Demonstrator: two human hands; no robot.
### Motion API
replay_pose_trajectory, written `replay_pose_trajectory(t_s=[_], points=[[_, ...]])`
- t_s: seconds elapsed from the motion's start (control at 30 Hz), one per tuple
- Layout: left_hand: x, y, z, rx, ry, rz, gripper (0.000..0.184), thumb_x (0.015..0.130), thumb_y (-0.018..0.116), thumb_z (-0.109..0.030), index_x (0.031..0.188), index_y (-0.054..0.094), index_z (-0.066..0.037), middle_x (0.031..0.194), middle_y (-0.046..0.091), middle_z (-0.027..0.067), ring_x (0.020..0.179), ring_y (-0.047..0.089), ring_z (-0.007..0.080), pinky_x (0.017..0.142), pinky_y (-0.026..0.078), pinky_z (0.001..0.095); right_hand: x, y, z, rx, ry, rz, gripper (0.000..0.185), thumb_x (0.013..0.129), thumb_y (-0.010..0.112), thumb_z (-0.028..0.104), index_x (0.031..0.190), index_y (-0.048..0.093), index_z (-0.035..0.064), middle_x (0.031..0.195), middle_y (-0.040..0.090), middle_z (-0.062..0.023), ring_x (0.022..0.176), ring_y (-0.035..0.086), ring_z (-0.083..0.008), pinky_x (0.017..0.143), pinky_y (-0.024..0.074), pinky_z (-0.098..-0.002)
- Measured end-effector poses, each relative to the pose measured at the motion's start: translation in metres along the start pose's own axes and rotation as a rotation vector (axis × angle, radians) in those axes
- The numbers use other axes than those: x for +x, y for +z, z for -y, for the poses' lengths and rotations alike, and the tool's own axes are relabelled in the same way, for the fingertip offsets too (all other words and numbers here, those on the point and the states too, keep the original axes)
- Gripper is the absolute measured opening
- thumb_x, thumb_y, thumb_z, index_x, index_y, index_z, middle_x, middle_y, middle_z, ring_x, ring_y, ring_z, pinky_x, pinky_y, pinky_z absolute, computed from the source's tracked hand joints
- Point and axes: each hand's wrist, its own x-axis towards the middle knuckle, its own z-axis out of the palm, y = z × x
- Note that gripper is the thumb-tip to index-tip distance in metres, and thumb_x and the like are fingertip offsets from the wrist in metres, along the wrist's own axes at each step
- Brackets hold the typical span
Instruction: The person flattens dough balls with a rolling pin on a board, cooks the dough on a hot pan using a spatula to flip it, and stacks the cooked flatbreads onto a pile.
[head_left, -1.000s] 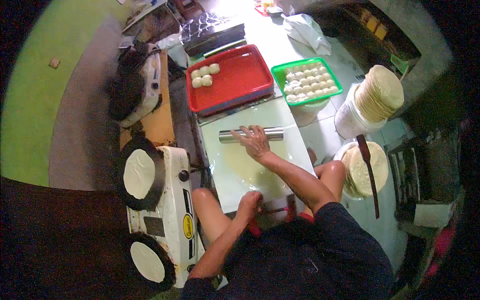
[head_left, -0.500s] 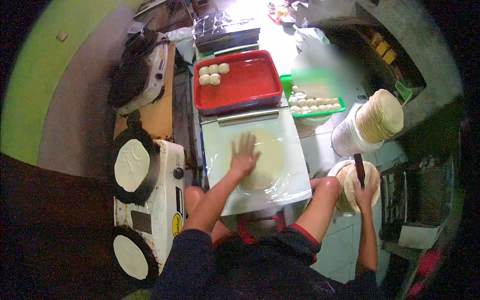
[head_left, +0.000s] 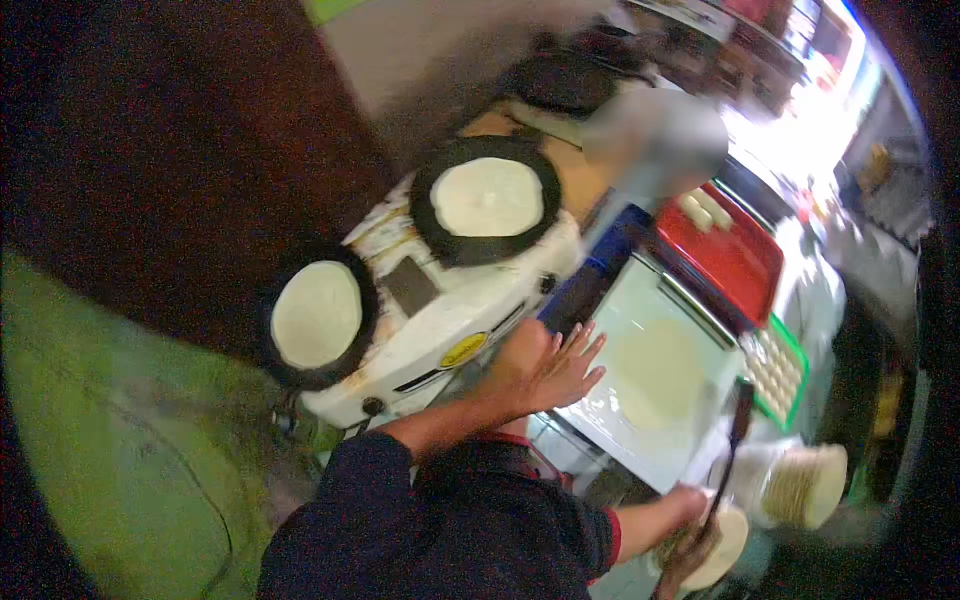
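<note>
My left hand [head_left: 565,378] has its fingers spread, beside the left edge of the white board [head_left: 612,310]. A thin round dough sheet [head_left: 660,372] lies flat on that board, and a metal rolling pin [head_left: 697,300] rests along its far edge. At lower right my right hand [head_left: 690,550] is closed round a long dark spatula [head_left: 738,430], held tilted over a stack of flat rounds [head_left: 728,555]. Two black pans on a white stove [head_left: 415,345] each hold a pale round, one upper [head_left: 488,197] and one lower [head_left: 316,314].
Past the board stand a red tray [head_left: 735,255] with dough balls and a green tray [head_left: 800,350] full of them. A taller stack of rounds [head_left: 812,487] is at the right. Another dark pan [head_left: 563,82] is at the back.
The view has swung left toward the stove. My left hand has lifted off the dough sheet and moved left. My right hand, earlier on the rolling pin, has taken the spatula, now raised off the stack.
</note>
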Motion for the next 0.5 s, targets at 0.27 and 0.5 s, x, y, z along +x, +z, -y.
replay_pose_trajectory(t_s=[0.27, 0.5], points=[[-0.100, -0.060, 0.089, -0.108, 0.069, -0.331, 0.040, 0.091, 0.062, -0.027, 0.123, 0.062, -0.004, 0.127, 0.060, 0.0199, 0.121, 0.054, 0.0375, 0.104, 0.042, 0.0459, 0.054, 0.143, 0.392, 0.130, -0.979, 0.824, 0.038, 0.084, 0.063, 0.000, 0.119, 0.064, 0.0128, 0.100, 0.063, -0.0154, 0.081, 0.067, -0.0378, 0.070, 0.0561, -0.0460], [-0.229, -0.049, 0.150, -0.282, -0.392, -0.347, 0.030, 0.092, 0.063, -0.024, 0.113, 0.067, -0.003, 0.113, 0.068, 0.0184, 0.110, 0.063, 0.0378, 0.099, 0.047, 0.0481, 0.041, 0.129, 0.459, -0.181, -1.063, 1.123, 0.041, 0.086, 0.062, 0.004, 0.126, 0.061, 0.0156, 0.102, 0.061, -0.0196, 0.084, 0.067, -0.0423, 0.070, 0.0554, -0.0508]])
